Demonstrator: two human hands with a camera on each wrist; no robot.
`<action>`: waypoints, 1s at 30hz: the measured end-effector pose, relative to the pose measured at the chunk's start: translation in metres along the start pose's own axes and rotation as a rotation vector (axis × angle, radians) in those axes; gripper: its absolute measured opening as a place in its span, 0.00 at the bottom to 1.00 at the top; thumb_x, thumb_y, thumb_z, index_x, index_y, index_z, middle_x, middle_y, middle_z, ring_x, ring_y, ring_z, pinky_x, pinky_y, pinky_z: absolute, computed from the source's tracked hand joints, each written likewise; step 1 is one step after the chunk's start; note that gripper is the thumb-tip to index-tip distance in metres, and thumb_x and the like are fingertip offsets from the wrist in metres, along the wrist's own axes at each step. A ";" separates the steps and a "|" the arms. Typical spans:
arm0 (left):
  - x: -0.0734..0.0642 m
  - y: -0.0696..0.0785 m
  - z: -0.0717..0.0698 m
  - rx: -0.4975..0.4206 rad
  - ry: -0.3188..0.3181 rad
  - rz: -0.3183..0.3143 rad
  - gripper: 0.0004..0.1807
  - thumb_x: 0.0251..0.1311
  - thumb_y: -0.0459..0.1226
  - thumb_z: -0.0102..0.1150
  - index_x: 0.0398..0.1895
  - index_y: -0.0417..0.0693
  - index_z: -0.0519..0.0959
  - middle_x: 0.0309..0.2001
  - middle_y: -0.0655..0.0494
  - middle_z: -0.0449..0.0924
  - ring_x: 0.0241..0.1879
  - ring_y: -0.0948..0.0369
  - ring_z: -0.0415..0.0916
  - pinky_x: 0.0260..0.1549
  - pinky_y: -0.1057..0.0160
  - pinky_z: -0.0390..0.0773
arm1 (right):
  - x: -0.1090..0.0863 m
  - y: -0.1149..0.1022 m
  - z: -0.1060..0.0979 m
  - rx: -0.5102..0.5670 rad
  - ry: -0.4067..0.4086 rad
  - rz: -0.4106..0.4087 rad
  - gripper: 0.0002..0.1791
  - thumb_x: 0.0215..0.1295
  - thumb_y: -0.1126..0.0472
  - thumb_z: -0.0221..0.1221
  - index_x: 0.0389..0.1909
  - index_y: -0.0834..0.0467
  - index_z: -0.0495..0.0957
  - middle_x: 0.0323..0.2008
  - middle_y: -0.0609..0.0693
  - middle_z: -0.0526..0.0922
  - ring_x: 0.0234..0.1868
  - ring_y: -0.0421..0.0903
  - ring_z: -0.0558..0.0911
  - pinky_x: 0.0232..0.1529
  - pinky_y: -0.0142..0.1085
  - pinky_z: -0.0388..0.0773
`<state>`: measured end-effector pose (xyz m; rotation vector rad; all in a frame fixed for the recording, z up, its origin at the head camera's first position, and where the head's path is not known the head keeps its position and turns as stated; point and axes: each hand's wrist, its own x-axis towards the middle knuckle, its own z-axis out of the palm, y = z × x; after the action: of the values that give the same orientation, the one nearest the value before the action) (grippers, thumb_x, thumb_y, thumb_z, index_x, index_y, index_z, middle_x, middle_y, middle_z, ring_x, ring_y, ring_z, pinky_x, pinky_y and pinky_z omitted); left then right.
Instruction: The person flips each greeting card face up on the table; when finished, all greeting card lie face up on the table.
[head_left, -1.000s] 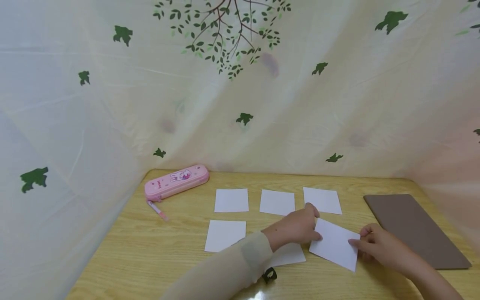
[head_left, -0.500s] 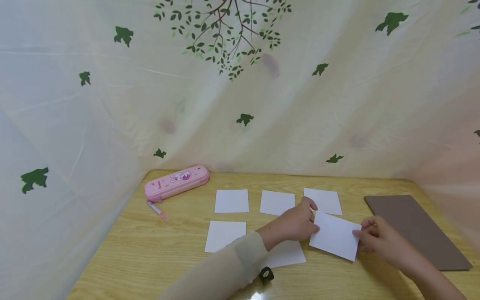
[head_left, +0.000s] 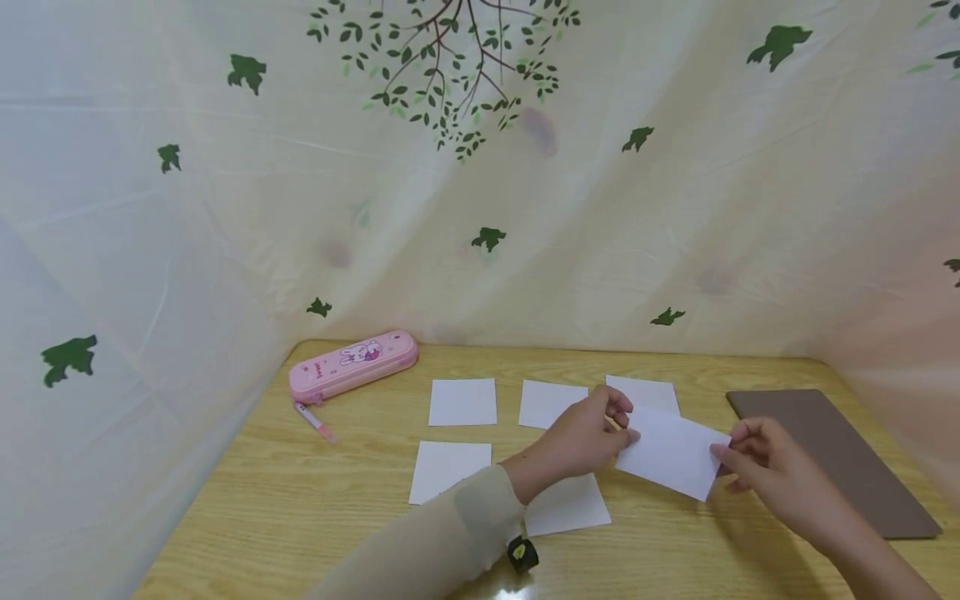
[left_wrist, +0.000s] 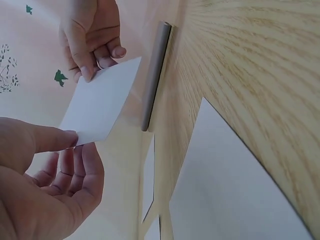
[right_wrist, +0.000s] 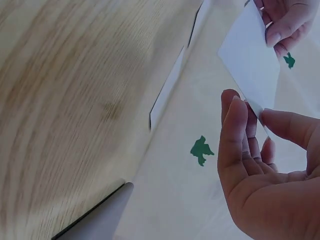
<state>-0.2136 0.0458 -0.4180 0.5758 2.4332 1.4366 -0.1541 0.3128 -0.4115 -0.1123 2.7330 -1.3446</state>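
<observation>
Between my two hands a white square card (head_left: 671, 454) is held up off the table, tilted, its face toward the head camera. My left hand (head_left: 581, 429) pinches its left edge between thumb and curled fingers. At the opposite edge, my right hand (head_left: 772, 475) pinches it the same way. Both wrist views show the card (left_wrist: 102, 102) gripped by thumb and fingers at two edges. More white cards lie on the table: a back row with a left card (head_left: 462, 402), a middle card (head_left: 551, 402) and a partly covered right card (head_left: 643, 393).
Nearer me lie a front-left card (head_left: 450, 471) and another card (head_left: 570, 507) partly under my left arm. A pink pencil case (head_left: 354, 365) and a pen (head_left: 315, 422) are at back left. A brown flat board (head_left: 828, 462) lies at the right. A patterned curtain (head_left: 562, 275) encloses the table.
Both hands have lifted the card higher and a little away from me, so it now overlaps the back-right card. The cards on the table have stayed put.
</observation>
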 end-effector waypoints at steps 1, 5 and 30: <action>0.000 0.000 -0.001 -0.003 0.001 0.011 0.13 0.73 0.39 0.67 0.53 0.55 0.74 0.43 0.67 0.79 0.38 0.74 0.76 0.38 0.75 0.77 | 0.000 0.000 0.000 -0.001 0.006 -0.006 0.16 0.83 0.65 0.54 0.55 0.70 0.59 0.44 0.56 0.86 0.38 0.33 0.85 0.36 0.37 0.88; -0.002 -0.002 -0.003 -0.006 -0.016 0.086 0.11 0.74 0.39 0.66 0.50 0.55 0.74 0.43 0.66 0.80 0.39 0.76 0.76 0.39 0.76 0.77 | -0.001 0.000 0.002 0.000 0.039 -0.019 0.17 0.82 0.64 0.56 0.55 0.69 0.60 0.43 0.54 0.86 0.38 0.31 0.84 0.36 0.36 0.88; -0.015 -0.006 -0.018 0.317 0.035 0.474 0.04 0.79 0.38 0.59 0.51 0.51 0.77 0.46 0.60 0.81 0.46 0.74 0.78 0.47 0.84 0.77 | -0.005 0.012 0.001 0.105 0.094 -0.007 0.25 0.87 0.48 0.47 0.63 0.67 0.72 0.45 0.27 0.85 0.44 0.31 0.88 0.43 0.35 0.90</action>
<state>-0.2091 0.0227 -0.4146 1.2790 2.6914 1.2130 -0.1494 0.3194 -0.4214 -0.0522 2.7322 -1.5292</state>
